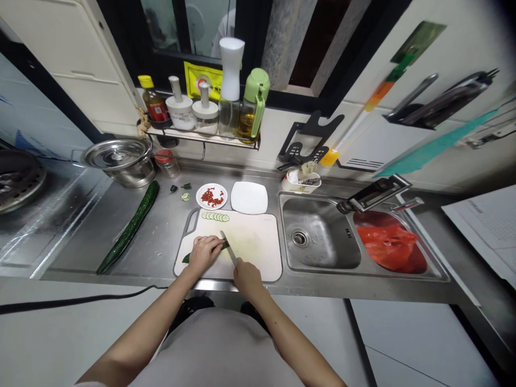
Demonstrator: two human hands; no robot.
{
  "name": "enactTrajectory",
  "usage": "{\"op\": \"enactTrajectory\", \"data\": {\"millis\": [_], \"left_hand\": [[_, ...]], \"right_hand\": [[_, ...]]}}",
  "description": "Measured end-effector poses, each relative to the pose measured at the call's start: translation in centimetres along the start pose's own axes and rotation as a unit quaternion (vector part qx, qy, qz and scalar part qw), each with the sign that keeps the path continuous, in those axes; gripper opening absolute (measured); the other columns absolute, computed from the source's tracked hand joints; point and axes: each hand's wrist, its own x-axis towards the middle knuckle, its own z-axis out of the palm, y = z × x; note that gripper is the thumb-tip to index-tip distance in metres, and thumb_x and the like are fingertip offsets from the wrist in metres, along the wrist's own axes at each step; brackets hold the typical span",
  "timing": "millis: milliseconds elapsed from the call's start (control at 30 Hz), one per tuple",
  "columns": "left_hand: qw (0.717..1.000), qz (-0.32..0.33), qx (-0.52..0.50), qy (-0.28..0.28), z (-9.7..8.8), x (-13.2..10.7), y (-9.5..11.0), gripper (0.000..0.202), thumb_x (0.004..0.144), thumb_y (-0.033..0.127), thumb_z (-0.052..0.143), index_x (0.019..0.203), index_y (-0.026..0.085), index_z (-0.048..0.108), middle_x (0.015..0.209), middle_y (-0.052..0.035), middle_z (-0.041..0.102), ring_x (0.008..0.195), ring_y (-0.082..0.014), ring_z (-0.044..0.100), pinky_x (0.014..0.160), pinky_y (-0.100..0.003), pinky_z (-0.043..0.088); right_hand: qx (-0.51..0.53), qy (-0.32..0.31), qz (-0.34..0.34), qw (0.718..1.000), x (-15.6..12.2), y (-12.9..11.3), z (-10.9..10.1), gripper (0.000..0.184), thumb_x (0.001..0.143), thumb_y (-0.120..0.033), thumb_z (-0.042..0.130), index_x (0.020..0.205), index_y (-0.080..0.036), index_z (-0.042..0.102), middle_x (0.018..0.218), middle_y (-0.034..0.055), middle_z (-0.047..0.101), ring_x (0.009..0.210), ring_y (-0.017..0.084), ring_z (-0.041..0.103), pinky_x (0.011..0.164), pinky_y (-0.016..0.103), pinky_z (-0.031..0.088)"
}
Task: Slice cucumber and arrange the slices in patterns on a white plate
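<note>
My left hand [204,253] presses a piece of cucumber [186,258] against the white cutting board [258,231], its fingers closed over the top. In my right hand [246,278] is the handle of a knife [229,248], and the blade meets the cucumber's right end by my left fingertips. A row of thin cucumber slices [215,216] lies along the board's upper left. Behind the board stand a small plate of chopped red pieces [212,197] and a bare white square plate [249,197]. To the left, a long whole cucumber [129,228] rests on the steel counter.
A double sink [322,236] borders the board's right side, with a red plastic bag [389,246] in its right basin. At the back left are a lidded steel pot [124,161] and a red-capped jar [167,163]. Bottles stand on a wall rack [201,135].
</note>
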Motion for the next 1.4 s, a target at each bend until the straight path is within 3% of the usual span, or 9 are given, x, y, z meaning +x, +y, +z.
{"op": "enactTrajectory", "data": {"millis": [933,1133,1400], "left_hand": [[1.0,-0.004,-0.001,-0.008,-0.3,-0.1,0.2,0.024,0.092,0.034,0.047,0.099,0.029,0.07,0.103,-0.002,0.071,0.094,-0.0193,0.062,0.087,-0.037,0.034],[1.0,-0.006,0.0,-0.011,-0.3,-0.1,0.2,0.025,0.092,0.036,0.047,0.1,0.03,0.07,0.104,-0.0017,0.071,0.094,-0.0193,0.061,0.087,-0.037,0.034],[1.0,-0.01,-0.005,-0.013,-0.4,0.0,0.4,0.025,0.092,0.035,0.047,0.1,0.029,0.07,0.101,-0.002,0.071,0.093,-0.0187,0.061,0.087,-0.037,0.034]], "right_hand": [[0.007,0.065,-0.042,0.997,5.4,-2.1,0.3,0.028,0.093,-0.017,0.034,0.114,-0.014,0.052,0.099,0.0128,0.068,0.098,0.02,0.064,0.079,0.028,0.046],[0.003,0.062,-0.03,0.998,4.6,-2.0,0.1,0.029,0.092,-0.016,0.035,0.114,-0.014,0.053,0.098,0.0136,0.068,0.097,0.021,0.065,0.077,0.029,0.046],[-0.017,0.028,-0.003,0.999,1.5,-0.5,1.0,0.028,0.092,-0.015,0.035,0.112,-0.014,0.054,0.096,0.0155,0.069,0.094,0.025,0.066,0.073,0.032,0.047]]}}
